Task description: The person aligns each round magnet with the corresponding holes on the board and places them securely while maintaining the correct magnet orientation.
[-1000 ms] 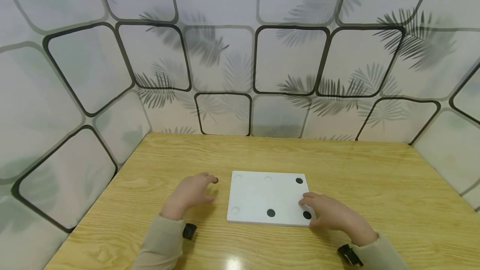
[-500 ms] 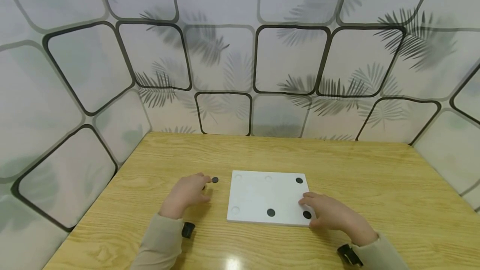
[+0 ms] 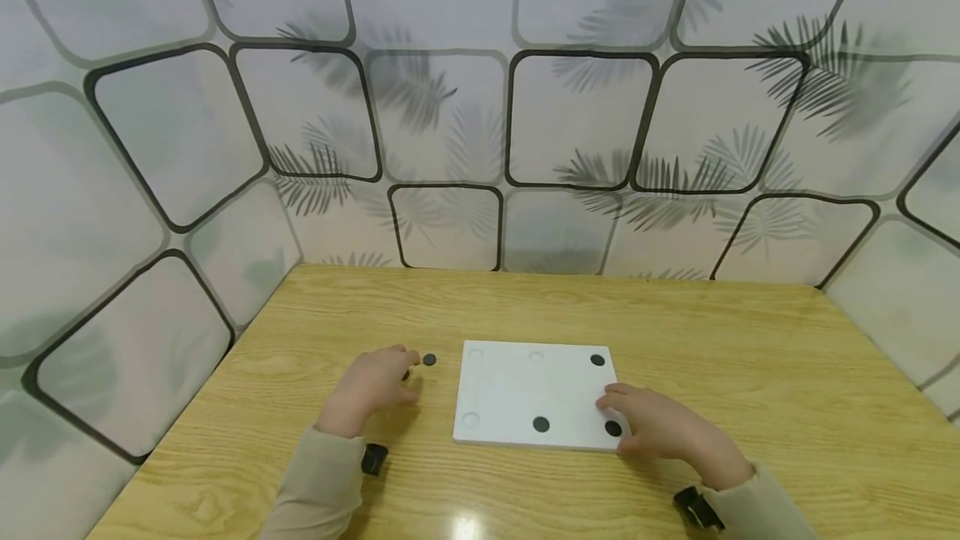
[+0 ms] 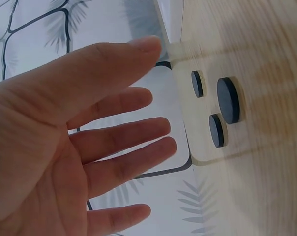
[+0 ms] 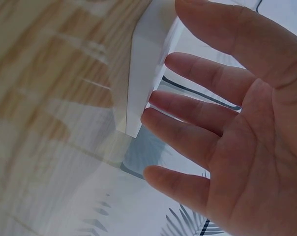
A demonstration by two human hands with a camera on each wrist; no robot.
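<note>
Three flat, round black discs lie on the yellow-brown wooden table, just beside the fingertips of the left hand, which is loose and holds nothing. The right hand, loose too, is at the right edge of a white rectangular board.

The left hand and right hand were relaxed, fingers spread.
In the head view's lower half, sleeved forearms angled inward from the bottom edge, left and right; in each wrist view, the thumb lay uppermost.
</note>
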